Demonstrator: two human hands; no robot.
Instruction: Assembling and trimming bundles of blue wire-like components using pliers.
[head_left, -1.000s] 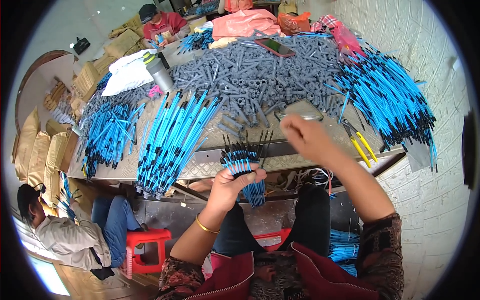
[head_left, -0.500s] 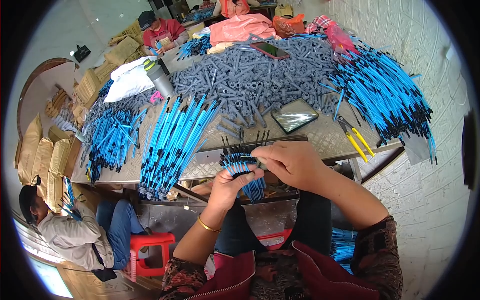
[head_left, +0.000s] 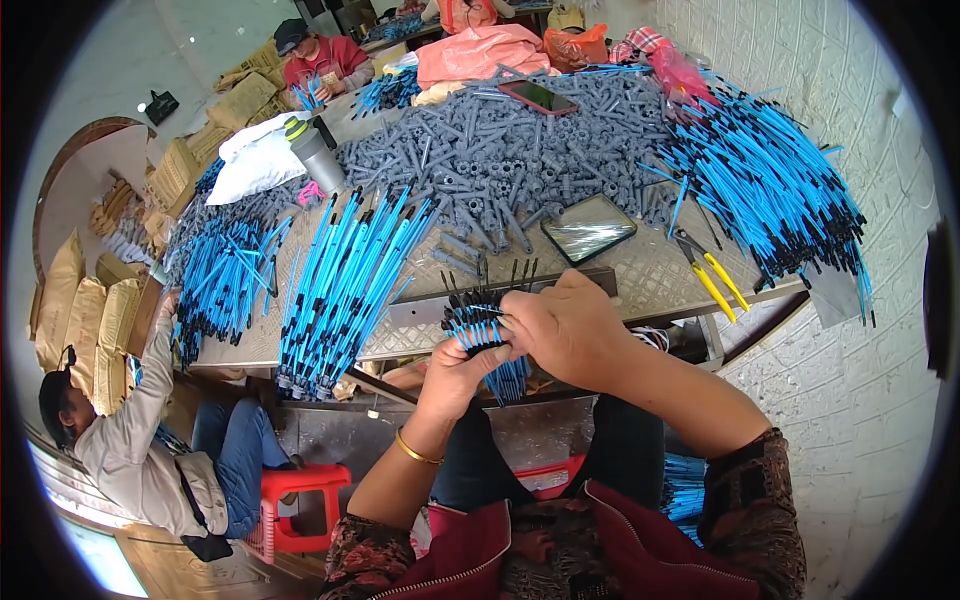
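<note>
My left hand (head_left: 466, 368), a gold bangle on its wrist, is closed around a bundle of blue sticks with black ends (head_left: 472, 328) in front of the table edge. The thin black tips fan upward, and the blue lower parts hang below the hand. Over the bundle's right side, my right hand (head_left: 568, 328) is closed with its fingertips pinched against the sticks. What exactly sits between those fingertips is hidden.
Loose grey plugs (head_left: 520, 150) cover the table's middle. Blue sticks lie in piles at left (head_left: 350, 290) and right (head_left: 770, 180). Yellow-handled pliers (head_left: 712, 280), a dark-framed rectangle (head_left: 588, 230) and a grey bottle (head_left: 316, 155) lie about. A co-worker (head_left: 150, 440) sits at left.
My right hand has shifted slightly left and inward over the bundle, its fingers curling more. My left hand keeps its hold. The co-worker at left has stretched an arm to the table.
</note>
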